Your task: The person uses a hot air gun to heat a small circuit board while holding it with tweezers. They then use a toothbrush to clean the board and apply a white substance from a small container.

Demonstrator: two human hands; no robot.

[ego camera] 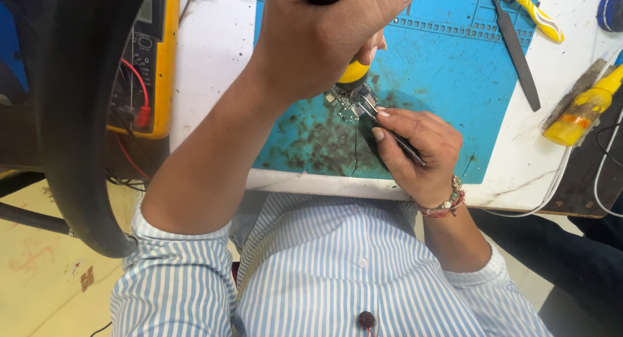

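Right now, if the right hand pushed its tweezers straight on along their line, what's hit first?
Most likely the small circuit board on the blue mat: the right hand aims the tweezers up-left at it, tips seemingly already there. Depth unclear.

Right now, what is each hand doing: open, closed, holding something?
Left hand: closed on a yellow-tipped tool over the small circuit board.
Right hand: closed on thin tweezers.

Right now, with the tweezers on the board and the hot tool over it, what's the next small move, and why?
Probably keep the tweezers steady and lift gently only once the part frees. The left hand holds a yellow-tipped tool right over the small circuit board, while the right hand pinches the tweezers with their tips at the board's edge on the blue mat.
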